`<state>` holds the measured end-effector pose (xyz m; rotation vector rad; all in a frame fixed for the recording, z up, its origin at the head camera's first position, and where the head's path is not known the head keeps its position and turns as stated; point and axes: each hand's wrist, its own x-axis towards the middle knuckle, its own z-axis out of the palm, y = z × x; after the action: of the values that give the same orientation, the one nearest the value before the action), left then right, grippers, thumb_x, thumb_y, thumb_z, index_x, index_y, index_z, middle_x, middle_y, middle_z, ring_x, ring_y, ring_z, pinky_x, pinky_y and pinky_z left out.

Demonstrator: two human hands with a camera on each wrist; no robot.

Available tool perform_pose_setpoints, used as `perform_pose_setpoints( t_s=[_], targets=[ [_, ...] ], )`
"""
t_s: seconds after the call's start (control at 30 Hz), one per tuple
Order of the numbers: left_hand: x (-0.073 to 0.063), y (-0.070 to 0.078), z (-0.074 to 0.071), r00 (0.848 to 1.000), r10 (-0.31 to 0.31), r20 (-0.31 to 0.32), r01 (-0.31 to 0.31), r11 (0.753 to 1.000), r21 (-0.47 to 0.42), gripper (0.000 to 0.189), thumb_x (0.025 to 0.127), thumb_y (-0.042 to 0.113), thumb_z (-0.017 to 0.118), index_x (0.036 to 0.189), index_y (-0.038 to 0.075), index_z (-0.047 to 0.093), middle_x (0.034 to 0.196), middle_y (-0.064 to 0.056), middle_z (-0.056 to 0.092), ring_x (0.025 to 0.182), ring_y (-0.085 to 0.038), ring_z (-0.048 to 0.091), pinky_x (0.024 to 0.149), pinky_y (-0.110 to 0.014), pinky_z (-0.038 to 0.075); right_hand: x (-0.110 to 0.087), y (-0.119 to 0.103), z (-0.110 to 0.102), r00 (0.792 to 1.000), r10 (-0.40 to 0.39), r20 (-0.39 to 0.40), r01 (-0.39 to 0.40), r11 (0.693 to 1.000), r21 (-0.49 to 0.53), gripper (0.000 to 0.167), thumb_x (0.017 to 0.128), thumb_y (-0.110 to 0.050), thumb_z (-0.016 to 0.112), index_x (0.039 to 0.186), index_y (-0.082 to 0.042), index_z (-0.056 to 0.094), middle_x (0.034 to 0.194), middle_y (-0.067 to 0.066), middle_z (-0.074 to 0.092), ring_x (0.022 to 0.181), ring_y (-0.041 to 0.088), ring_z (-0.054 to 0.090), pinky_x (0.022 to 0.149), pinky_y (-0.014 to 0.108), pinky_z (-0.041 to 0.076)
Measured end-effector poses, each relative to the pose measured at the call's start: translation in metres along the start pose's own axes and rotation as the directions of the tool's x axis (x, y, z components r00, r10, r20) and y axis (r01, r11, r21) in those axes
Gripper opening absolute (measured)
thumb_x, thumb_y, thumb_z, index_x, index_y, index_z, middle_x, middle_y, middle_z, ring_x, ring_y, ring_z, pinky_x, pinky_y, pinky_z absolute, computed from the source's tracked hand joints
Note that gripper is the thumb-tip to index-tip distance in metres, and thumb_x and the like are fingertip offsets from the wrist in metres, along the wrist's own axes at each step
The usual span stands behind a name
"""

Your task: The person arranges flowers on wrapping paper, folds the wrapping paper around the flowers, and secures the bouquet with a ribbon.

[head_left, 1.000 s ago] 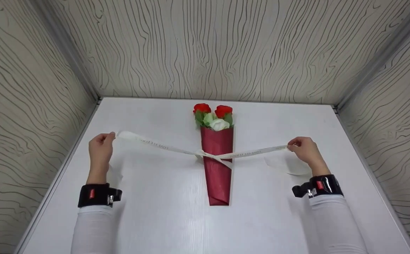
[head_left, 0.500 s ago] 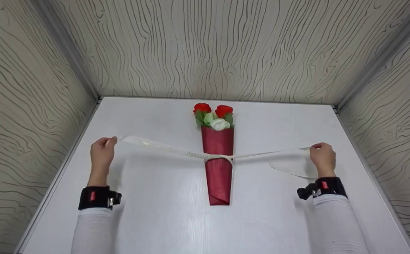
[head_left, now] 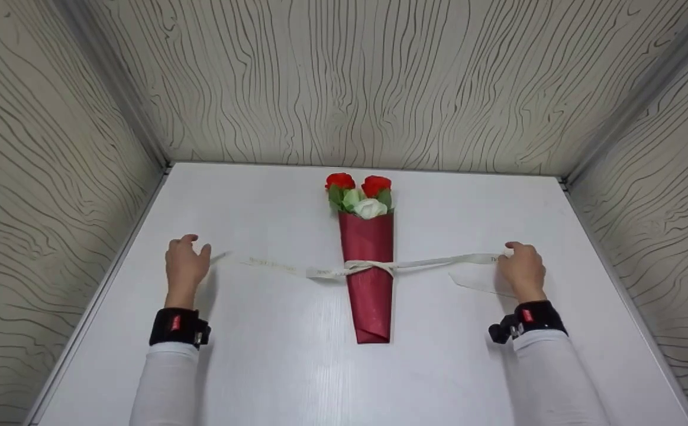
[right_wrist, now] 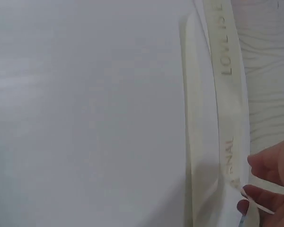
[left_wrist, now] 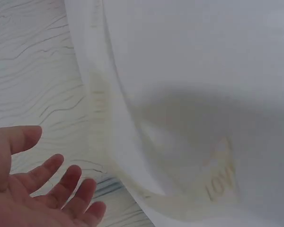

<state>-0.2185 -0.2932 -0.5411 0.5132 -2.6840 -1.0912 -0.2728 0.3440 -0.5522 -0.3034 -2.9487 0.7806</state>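
A cream ribbon (head_left: 438, 261) with printed lettering is looped around the dark red wrapping (head_left: 370, 302) of a bouquet. Red roses (head_left: 375, 186) and a white flower (head_left: 370, 208) top the wrapping. My left hand (head_left: 186, 263) is off the ribbon, with thumb and fingers spread apart. In the left wrist view, the ribbon (left_wrist: 98, 113) hangs loose and curled beside the open fingers (left_wrist: 71, 177). On the other side, my right hand (head_left: 521, 272) has curled fingers at the ribbon. In the right wrist view, the ribbon (right_wrist: 223, 71) runs down to the fingertips, which appear to hold it.
The white tabletop (head_left: 284, 367) carries the bouquet in its middle. A loose tail of ribbon (head_left: 477, 287) trails by the right hand. Wood-grain panels (head_left: 344, 83) stand behind and at both sides. Each wrist wears a black camera strap (head_left: 175, 326).
My left hand has let go of the ribbon and moved slightly right and nearer. The left ribbon end has dropped. After pulling outward, my right hand has eased back inward, and the loop sits tighter.
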Motion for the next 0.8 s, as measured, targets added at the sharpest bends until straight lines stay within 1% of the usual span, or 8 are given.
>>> perform_pose_setpoints(
  t_s=[0.13, 0.23, 0.33, 0.43, 0.5, 0.57, 0.63, 0.8],
  targets=[
    [-0.006, 0.027, 0.028, 0.986, 0.141, 0.09, -0.146, 0.988, 0.052, 0.04, 0.095, 0.012, 0.059, 0.127, -0.01, 0.055, 0.127, -0.034, 0.048, 0.12, -0.049, 0.044, 0.101, -0.055, 0.037, -0.003, -0.027, 0.018, 0.969, -0.247, 0.004, 0.247, 0.968, -0.048, 0.038, 0.09, -0.006, 0.061, 0.125, 0.008, 0.059, 0.126, 0.036, 0.051, 0.115, 0.054, 0.049, 0.097, 0.06, 0.037],
    [-0.017, 0.054, 0.056, 0.939, 0.259, 0.226, -0.268, 0.963, 0.009, 0.036, 0.095, 0.012, 0.061, 0.125, -0.007, 0.059, 0.124, -0.027, 0.054, 0.119, -0.042, 0.049, 0.102, -0.051, 0.039, -0.009, -0.052, 0.036, 0.913, -0.398, 0.085, 0.401, 0.916, -0.022, 0.038, 0.09, -0.006, 0.065, 0.126, 0.007, 0.06, 0.128, 0.033, 0.053, 0.119, 0.05, 0.048, 0.102, 0.057, 0.035],
    [-0.031, 0.081, 0.083, 0.852, 0.346, 0.392, -0.353, 0.934, -0.057, 0.036, 0.096, 0.013, 0.062, 0.127, -0.004, 0.059, 0.128, -0.021, 0.056, 0.123, -0.036, 0.05, 0.105, -0.047, 0.038, -0.017, -0.077, 0.052, 0.849, -0.491, 0.194, 0.489, 0.87, 0.063, 0.04, 0.091, -0.008, 0.067, 0.128, 0.004, 0.06, 0.13, 0.028, 0.055, 0.122, 0.046, 0.049, 0.105, 0.056, 0.032],
    [-0.041, 0.1, 0.107, 0.741, 0.422, 0.523, -0.424, 0.897, -0.123, 0.039, 0.097, 0.015, 0.062, 0.131, -0.004, 0.057, 0.132, -0.02, 0.056, 0.128, -0.034, 0.048, 0.107, -0.046, 0.036, -0.024, -0.094, 0.064, 0.795, -0.544, 0.268, 0.532, 0.838, 0.122, 0.039, 0.091, -0.011, 0.067, 0.127, 0.002, 0.062, 0.126, 0.023, 0.06, 0.121, 0.042, 0.052, 0.108, 0.058, 0.028],
    [-0.046, 0.108, 0.119, 0.675, 0.465, 0.573, -0.47, 0.869, -0.153, 0.041, 0.097, 0.014, 0.061, 0.132, -0.006, 0.056, 0.131, -0.021, 0.057, 0.127, -0.035, 0.049, 0.107, -0.045, 0.036, -0.027, -0.102, 0.07, 0.778, -0.553, 0.298, 0.532, 0.833, 0.155, 0.035, 0.091, -0.011, 0.067, 0.123, 0.002, 0.064, 0.12, 0.021, 0.064, 0.118, 0.04, 0.055, 0.108, 0.058, 0.027],
    [-0.049, 0.112, 0.129, 0.636, 0.487, 0.599, -0.499, 0.851, -0.163, 0.041, 0.097, 0.014, 0.062, 0.132, -0.006, 0.055, 0.127, -0.021, 0.06, 0.123, -0.034, 0.052, 0.104, -0.044, 0.04, -0.029, -0.106, 0.073, 0.778, -0.543, 0.316, 0.51, 0.839, 0.188, 0.029, 0.092, -0.01, 0.067, 0.117, 0.003, 0.067, 0.114, 0.019, 0.066, 0.114, 0.038, 0.058, 0.107, 0.056, 0.031],
    [-0.051, 0.113, 0.136, 0.619, 0.497, 0.609, -0.512, 0.842, -0.166, 0.039, 0.096, 0.012, 0.063, 0.13, -0.006, 0.057, 0.122, -0.02, 0.063, 0.116, -0.031, 0.057, 0.1, -0.043, 0.044, -0.03, -0.108, 0.073, 0.784, -0.531, 0.322, 0.486, 0.847, 0.215, 0.022, 0.091, -0.008, 0.067, 0.109, 0.004, 0.069, 0.107, 0.018, 0.068, 0.107, 0.037, 0.061, 0.101, 0.053, 0.039],
    [-0.05, 0.11, 0.144, 0.609, 0.523, 0.596, -0.51, 0.834, -0.21, 0.014, 0.093, 0.01, 0.067, 0.102, -0.001, 0.07, 0.093, -0.006, 0.066, 0.085, -0.016, 0.059, 0.08, -0.034, 0.05, -0.028, -0.105, 0.072, 0.795, -0.509, 0.329, 0.453, 0.86, 0.234, 0.012, 0.091, -0.009, 0.067, 0.093, 0.002, 0.072, 0.088, 0.01, 0.069, 0.082, 0.026, 0.063, 0.081, 0.043, 0.05]
  ],
)
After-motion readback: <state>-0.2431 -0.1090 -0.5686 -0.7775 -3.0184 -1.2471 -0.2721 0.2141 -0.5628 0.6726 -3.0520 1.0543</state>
